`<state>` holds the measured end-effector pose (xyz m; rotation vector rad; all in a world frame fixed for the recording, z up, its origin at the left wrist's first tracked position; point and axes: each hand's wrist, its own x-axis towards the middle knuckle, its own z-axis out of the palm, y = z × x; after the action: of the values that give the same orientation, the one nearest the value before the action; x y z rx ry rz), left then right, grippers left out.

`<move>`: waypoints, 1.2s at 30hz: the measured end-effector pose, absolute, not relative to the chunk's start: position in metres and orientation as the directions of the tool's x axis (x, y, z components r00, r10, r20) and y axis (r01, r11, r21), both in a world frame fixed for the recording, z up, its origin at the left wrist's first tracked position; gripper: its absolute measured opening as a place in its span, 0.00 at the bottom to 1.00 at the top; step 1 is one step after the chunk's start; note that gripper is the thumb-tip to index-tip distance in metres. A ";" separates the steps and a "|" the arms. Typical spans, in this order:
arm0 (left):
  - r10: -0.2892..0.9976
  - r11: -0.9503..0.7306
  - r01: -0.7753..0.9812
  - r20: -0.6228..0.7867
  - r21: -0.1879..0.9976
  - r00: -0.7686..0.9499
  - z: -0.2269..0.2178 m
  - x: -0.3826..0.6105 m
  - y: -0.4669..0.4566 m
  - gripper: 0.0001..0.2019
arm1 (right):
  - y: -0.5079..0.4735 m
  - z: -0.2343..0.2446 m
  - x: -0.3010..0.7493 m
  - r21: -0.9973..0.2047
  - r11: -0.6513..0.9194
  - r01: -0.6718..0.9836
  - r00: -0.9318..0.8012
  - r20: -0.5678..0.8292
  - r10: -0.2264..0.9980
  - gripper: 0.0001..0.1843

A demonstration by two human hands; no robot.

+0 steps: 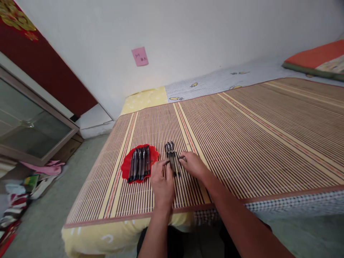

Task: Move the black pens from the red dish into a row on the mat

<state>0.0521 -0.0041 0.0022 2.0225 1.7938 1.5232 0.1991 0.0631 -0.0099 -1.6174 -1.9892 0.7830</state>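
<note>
Three dark pens (172, 154) lie side by side on a striped bamboo mat (242, 136) that covers a bed. My left hand (162, 182) rests palm down just below them, its fingertips pinched against the pens' near ends. My right hand (192, 165) lies to their right, fingers curled, thumb and forefinger touching the rightmost pen. To the left a red scalloped plate (125, 168) holds several more dark pens (139, 163) laid in a row.
The mat's near edge (134, 215) runs just below my hands, with yellow bedding under it. A white wall with a pink note (140, 56) stands behind. An orange cushion (314, 57) lies far right. A glass-fronted cabinet (29, 122) and floor clutter (24, 190) are at left.
</note>
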 end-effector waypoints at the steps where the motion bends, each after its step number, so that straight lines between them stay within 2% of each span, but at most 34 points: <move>1: 0.767 -0.329 0.755 0.627 0.567 -0.137 0.008 0.048 -0.002 0.06 | 0.064 -0.011 0.200 -0.691 0.149 0.707 -0.204 0.002 0.979 0.08; 5: 0.821 -0.279 0.842 0.569 0.461 -0.039 0.035 0.033 0.023 0.05 | 0.066 -0.019 0.203 -0.725 0.152 0.672 -0.191 0.028 0.981 0.09; 8: 0.934 -0.217 0.925 0.341 0.311 0.104 0.055 0.031 0.058 0.09 | 0.065 -0.021 0.203 -0.730 0.165 0.664 -0.198 0.041 0.979 0.10; 11: 0.980 -0.177 0.968 0.123 0.176 0.157 0.068 0.035 0.096 0.10 | 0.064 -0.019 0.202 -0.722 0.152 0.675 -0.203 0.016 0.979 0.11; 15: 0.974 -0.201 0.973 -0.083 0.117 0.212 0.075 0.037 0.136 0.19 | 0.063 -0.015 0.202 -0.705 0.144 0.695 -0.189 0.015 0.982 0.10; 18: 0.948 -0.217 0.971 -0.219 0.098 0.233 0.074 0.034 0.154 0.19 | 0.062 -0.013 0.202 -0.708 0.148 0.690 -0.183 0.027 0.983 0.10; 26: 0.926 -0.203 0.979 -0.320 0.031 0.203 0.060 0.030 0.171 0.11 | 0.062 -0.015 0.200 -0.712 0.162 0.683 -0.179 0.052 0.982 0.10; 36: 0.937 -0.193 0.981 -0.290 0.033 0.194 0.058 0.028 0.171 0.10 | 0.064 -0.019 0.199 -0.715 0.168 0.679 -0.173 0.066 0.983 0.10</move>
<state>0.0284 0.1712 0.0577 2.2546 1.8450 -0.3033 0.1993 0.0637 -0.0185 -1.5663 -1.9202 0.7487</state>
